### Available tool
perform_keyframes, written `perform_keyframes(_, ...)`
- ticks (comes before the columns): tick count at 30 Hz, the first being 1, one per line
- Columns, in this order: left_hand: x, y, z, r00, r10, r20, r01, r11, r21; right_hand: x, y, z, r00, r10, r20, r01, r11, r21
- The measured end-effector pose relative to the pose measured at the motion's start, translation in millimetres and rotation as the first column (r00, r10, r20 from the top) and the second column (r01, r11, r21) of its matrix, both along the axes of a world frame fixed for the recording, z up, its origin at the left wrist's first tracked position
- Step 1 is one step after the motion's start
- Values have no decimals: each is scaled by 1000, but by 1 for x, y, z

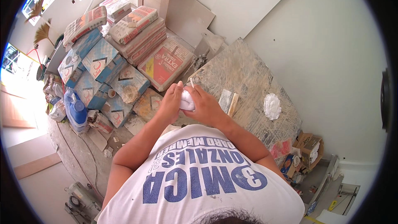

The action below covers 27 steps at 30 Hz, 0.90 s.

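Both my hands meet in front of my chest around a soft-looking white lump (187,100), folded or creased on its near side. My left hand (170,101) presses it from the left, with its fingers together and pointing away from me. From the right, my right hand (204,104) wraps its fingers around the lump. Whether the lump is putty or rolled cloth I cannot tell. Just right of my right hand, a flat grey piece (224,100) and a pale wooden strip (233,105) lie on a scratched, stained board (257,79). Farther right on it sits a white mound (272,106).
Stacked sacks (166,62) and blue-and-white boxes (99,60) stand at the far left. A blue jug (77,110) in plastic is near them. Cables (81,147) trail over the floor. An open carton (310,146) stands beyond the board's right end, by the wall (331,70).
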<state>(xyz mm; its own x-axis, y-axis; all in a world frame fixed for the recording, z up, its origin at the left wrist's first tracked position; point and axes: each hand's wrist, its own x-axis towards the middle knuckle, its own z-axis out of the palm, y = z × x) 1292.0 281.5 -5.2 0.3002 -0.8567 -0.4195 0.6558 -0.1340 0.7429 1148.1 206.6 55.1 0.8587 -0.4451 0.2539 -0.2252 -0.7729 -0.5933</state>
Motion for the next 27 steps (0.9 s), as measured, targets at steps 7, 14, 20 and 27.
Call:
perform_keyframes(7,-10,8,35,669,-102,736,151,989,-1,-6,1,-7,993,-82,80,85,996,-29)
perform_keyframes(14,-8,-24,9,889,-245,388,223,970,102,-13,-10,-7,988,-136,-67,143,984,110)
perform_keyframes(20,31,-48,-20,749,29,662,-22,1000,-18,-37,-26,-5,994,-93,58,91,995,27)
perform_keyframes(27,28,-81,55,599,44,799,129,980,-150,-22,-37,84,983,89,162,-130,957,261)
